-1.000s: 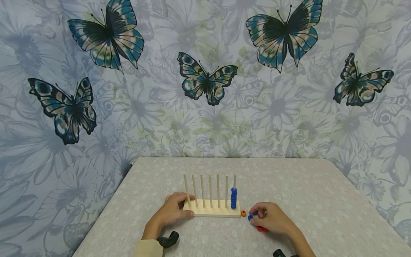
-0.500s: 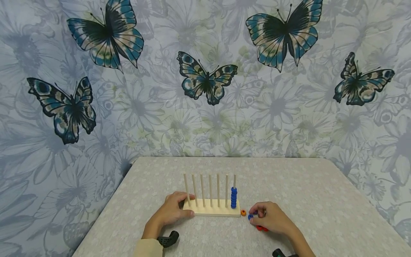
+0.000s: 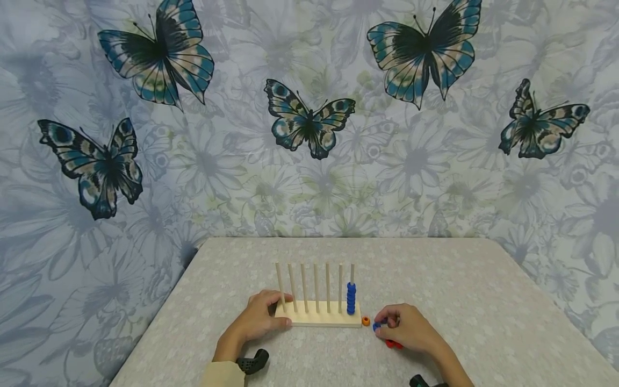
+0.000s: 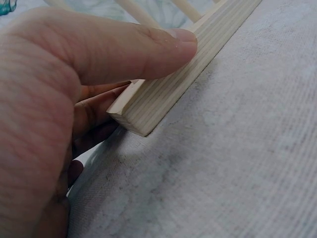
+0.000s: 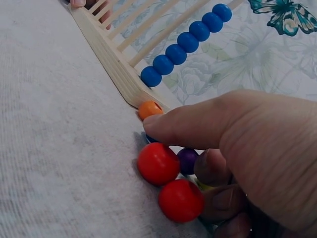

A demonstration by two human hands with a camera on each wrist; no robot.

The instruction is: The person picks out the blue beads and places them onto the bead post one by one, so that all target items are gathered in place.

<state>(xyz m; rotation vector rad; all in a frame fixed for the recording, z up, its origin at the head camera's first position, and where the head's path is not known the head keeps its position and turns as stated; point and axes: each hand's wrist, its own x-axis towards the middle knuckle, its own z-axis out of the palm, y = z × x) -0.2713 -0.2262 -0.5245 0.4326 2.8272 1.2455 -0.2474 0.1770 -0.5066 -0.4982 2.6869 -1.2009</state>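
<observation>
My left hand (image 3: 256, 318) grips the left end of a wooden peg stand (image 3: 319, 321), thumb along the front edge and fingers behind. Several blue beads (image 3: 351, 299) are stacked on its rightmost peg; the other pegs are bare. To the right of the stand, my right hand (image 3: 408, 329) pinches a loose blue bead (image 3: 376, 326) on the table. In the right wrist view the thumb mostly hides that blue bead (image 5: 150, 138). A purple bead (image 5: 187, 161) sits by the fingers, and two red beads (image 5: 158, 163) lie below the thumb.
An orange bead (image 3: 365, 321) lies against the stand's right end. Something yellow (image 5: 203, 185) shows partly behind the right fingers. A patterned cloth covers the table (image 3: 435, 269), which meets a wall (image 3: 309, 204) with butterflies at the back.
The head view has shifted very slightly. Both hands, the peg stand and the beads hold the same places.
</observation>
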